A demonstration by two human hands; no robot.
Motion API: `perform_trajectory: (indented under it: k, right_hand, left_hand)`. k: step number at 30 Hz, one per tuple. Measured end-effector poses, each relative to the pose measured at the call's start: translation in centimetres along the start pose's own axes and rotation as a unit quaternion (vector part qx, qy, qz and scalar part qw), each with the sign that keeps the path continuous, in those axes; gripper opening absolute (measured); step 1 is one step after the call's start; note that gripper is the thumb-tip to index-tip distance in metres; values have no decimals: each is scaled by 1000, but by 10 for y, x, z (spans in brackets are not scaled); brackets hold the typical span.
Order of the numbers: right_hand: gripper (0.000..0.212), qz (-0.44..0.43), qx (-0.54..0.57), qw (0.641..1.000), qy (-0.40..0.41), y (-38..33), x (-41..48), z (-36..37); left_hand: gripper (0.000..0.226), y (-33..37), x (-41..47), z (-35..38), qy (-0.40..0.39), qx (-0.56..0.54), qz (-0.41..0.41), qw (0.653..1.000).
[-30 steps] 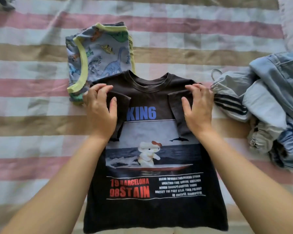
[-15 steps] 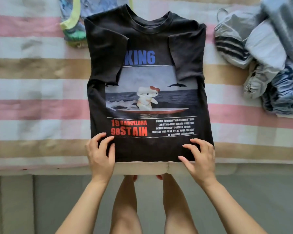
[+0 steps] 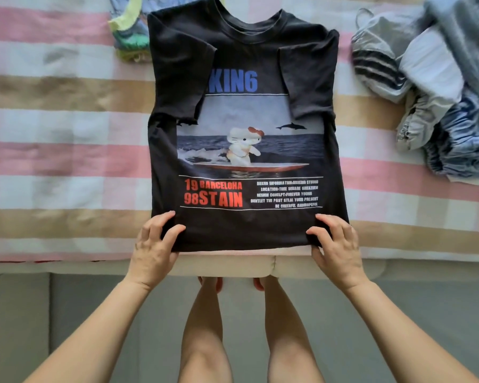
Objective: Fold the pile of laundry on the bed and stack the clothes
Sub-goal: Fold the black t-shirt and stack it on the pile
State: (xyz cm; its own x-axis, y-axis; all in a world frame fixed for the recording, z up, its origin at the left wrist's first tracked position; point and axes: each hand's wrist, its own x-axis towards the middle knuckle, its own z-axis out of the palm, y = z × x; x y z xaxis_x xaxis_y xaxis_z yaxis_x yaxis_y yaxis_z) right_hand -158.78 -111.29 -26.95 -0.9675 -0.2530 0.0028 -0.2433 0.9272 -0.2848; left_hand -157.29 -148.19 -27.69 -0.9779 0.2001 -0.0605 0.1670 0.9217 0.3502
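A black T-shirt [image 3: 244,225] with a surfing-cat print lies flat on the striped bed [image 3: 53,158], both short sleeves folded inward over its front. My left hand [image 3: 154,246] pinches the hem at the bottom left corner, fingers curled on top. At the bottom right corner my right hand [image 3: 335,244] grips the hem the same way. A folded dinosaur-print garment [image 3: 127,31] with yellow trim sits at the far left behind the shirt's shoulder, partly covered by it.
A heap of unfolded laundry [image 3: 437,87], with grey striped pieces and blue denim, lies at the right of the bed. The bed's near edge [image 3: 260,265] runs just below the hem. My bare legs [image 3: 205,341] stand on a grey floor [image 3: 412,313].
Both hands moved from the folded sleeves down to the bottom hem and took hold of its corners. The view tilted down toward the bed edge.
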Motion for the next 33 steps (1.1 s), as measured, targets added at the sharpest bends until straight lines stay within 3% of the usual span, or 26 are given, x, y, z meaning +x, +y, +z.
perform_trajectory:
  k: [5,9,11,12,14,15,17,20,25,30,33]
  right_hand:
    - [41,21,-35,999,-1,9,-2,-6]
    - [28,34,22,999,2,18,8,-25]
    - [31,90,117,989,-15,21,12,-35]
    - [36,145,186,971,-25,23,13,-40]
    - [34,272,338,900,-44,22,18,-51]
    - [30,311,393,864,-47,22,20,-55]
    - [26,339,440,831,-38,23,23,-62]
    - [21,352,456,817,-34,22,25,-68]
    - [15,353,436,824,-79,22,9,-75]
    - [20,365,417,820,-146,21,-22,-87]
    - [20,364,424,818,-139,17,-25,-97]
  left_hand:
    - [26,2,3,-14,14,-53,-16,998]
    - [30,2,2,-28,35,-90,-27,995]
    - [26,3,0,-35,58,-158,-99,981]
    - [22,3,1,-38,74,-215,-159,961]
    - [29,2,4,-44,90,-348,-275,892]
    - [30,1,7,-47,96,-395,-309,860]
    - [30,-2,14,-51,109,-427,-335,833]
    - [27,-2,23,-51,94,-415,-336,840]
    - [25,2,5,-57,30,-366,-308,878]
    - [30,8,-29,-73,-38,-364,-300,881]
    - [32,11,-30,-83,-37,-374,-292,879]
